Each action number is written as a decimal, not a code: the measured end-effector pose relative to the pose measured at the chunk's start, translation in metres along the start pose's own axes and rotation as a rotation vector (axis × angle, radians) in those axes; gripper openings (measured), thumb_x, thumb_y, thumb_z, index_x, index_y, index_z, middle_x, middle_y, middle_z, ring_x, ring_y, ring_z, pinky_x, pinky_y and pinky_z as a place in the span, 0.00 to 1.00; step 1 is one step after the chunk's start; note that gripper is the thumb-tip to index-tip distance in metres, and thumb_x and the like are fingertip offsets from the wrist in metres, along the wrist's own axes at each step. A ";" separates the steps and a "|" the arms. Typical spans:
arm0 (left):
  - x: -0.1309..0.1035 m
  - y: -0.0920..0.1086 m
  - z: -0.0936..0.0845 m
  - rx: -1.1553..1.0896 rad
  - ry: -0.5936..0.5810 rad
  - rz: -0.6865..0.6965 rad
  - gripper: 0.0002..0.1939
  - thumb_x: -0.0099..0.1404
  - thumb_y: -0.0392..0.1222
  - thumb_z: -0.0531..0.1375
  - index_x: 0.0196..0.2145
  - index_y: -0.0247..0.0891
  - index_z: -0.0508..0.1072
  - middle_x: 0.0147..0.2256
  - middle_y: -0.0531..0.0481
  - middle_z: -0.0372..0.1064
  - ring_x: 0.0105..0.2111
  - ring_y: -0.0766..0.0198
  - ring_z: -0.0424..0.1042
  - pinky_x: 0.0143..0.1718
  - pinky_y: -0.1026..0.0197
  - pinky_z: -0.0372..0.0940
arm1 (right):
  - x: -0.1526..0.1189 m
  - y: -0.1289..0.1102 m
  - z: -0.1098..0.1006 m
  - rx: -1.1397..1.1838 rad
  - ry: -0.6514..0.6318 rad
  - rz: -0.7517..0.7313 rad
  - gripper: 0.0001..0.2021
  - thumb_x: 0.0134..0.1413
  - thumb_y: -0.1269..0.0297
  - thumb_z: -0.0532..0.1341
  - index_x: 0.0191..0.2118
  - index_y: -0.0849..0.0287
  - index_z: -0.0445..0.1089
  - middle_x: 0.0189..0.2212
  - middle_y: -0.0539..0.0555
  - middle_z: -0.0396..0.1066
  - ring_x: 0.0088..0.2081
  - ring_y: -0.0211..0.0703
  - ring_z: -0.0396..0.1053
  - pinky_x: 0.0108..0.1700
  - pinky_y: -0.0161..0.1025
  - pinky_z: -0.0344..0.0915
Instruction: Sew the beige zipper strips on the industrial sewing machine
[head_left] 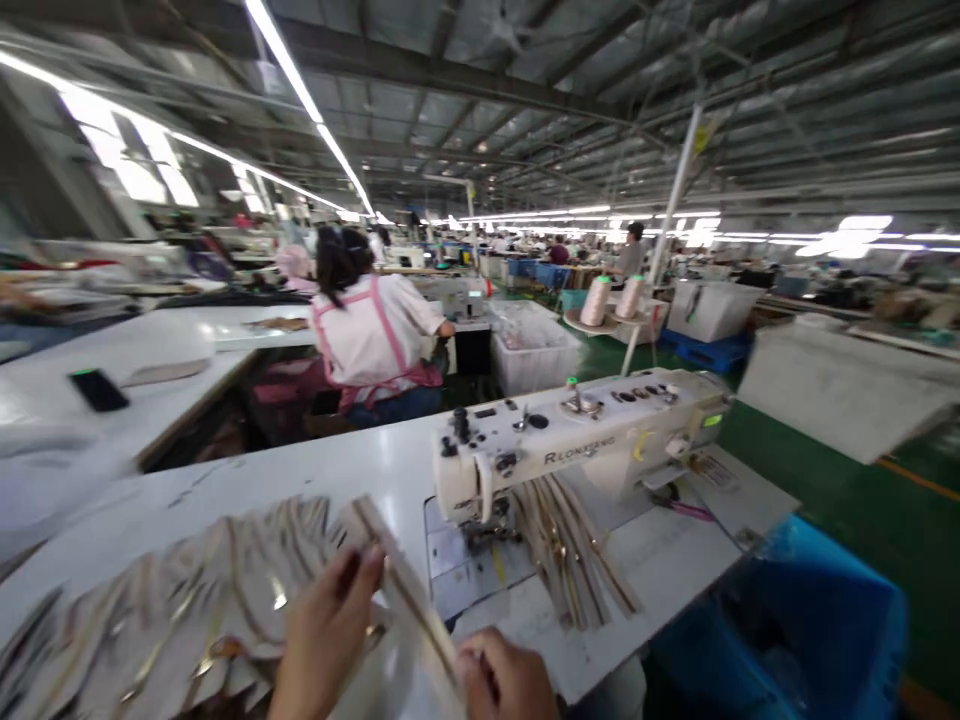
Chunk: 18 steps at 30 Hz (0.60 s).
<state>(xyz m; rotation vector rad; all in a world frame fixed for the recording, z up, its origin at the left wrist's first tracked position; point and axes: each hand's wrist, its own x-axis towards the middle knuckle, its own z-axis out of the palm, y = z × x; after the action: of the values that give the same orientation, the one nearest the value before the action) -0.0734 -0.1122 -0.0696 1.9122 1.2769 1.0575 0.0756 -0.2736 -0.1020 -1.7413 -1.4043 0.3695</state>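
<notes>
A beige zipper strip (411, 592) with a darker line down its middle is stretched on a slant between my hands, in front of the sewing machine (577, 440). My left hand (330, 625) pinches it near its upper end. Lower down, my right hand (510, 675) grips the other end with fingers curled. To the left lies a spread pile of similar beige strips (172, 590), some with gold metal pulls. More zipper strips (574, 560) lie bunched on the table behind the needle area of the machine.
Pink-handled scissors (686, 508) rest right of the machine. Two thread cones (598, 300) stand on a pole stand behind it. A blue bin (817, 610) is at lower right. Ahead sits a co-worker (375, 330) beside a white crate (534, 350). A phone (99, 390) lies on the left table.
</notes>
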 end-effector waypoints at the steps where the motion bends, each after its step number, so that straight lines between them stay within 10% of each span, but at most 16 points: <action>1: 0.007 -0.005 0.002 -0.009 -0.061 0.010 0.20 0.64 0.58 0.53 0.36 0.36 0.71 0.26 0.51 0.71 0.28 0.57 0.74 0.29 0.60 0.69 | 0.006 -0.002 0.010 0.025 0.011 0.028 0.14 0.65 0.59 0.50 0.38 0.53 0.72 0.25 0.49 0.76 0.26 0.38 0.74 0.25 0.30 0.60; 5: 0.018 -0.016 0.018 0.097 -0.077 0.021 0.21 0.64 0.43 0.52 0.52 0.32 0.63 0.42 0.38 0.73 0.40 0.52 0.75 0.43 0.51 0.69 | 0.036 0.010 0.024 -0.108 -0.010 0.117 0.14 0.65 0.63 0.49 0.39 0.57 0.72 0.33 0.55 0.78 0.35 0.45 0.76 0.34 0.33 0.62; 18: 0.005 -0.025 0.057 0.117 -0.516 0.397 0.06 0.64 0.34 0.60 0.34 0.38 0.77 0.37 0.46 0.73 0.41 0.59 0.71 0.46 0.60 0.65 | 0.045 0.045 0.022 -0.235 -0.048 0.008 0.11 0.61 0.68 0.54 0.40 0.59 0.75 0.36 0.56 0.77 0.37 0.42 0.74 0.41 0.33 0.64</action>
<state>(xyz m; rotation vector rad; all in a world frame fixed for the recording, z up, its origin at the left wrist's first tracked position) -0.0345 -0.1011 -0.1168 2.3872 0.6983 0.6017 0.1053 -0.2239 -0.1366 -1.9379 -1.5260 0.2603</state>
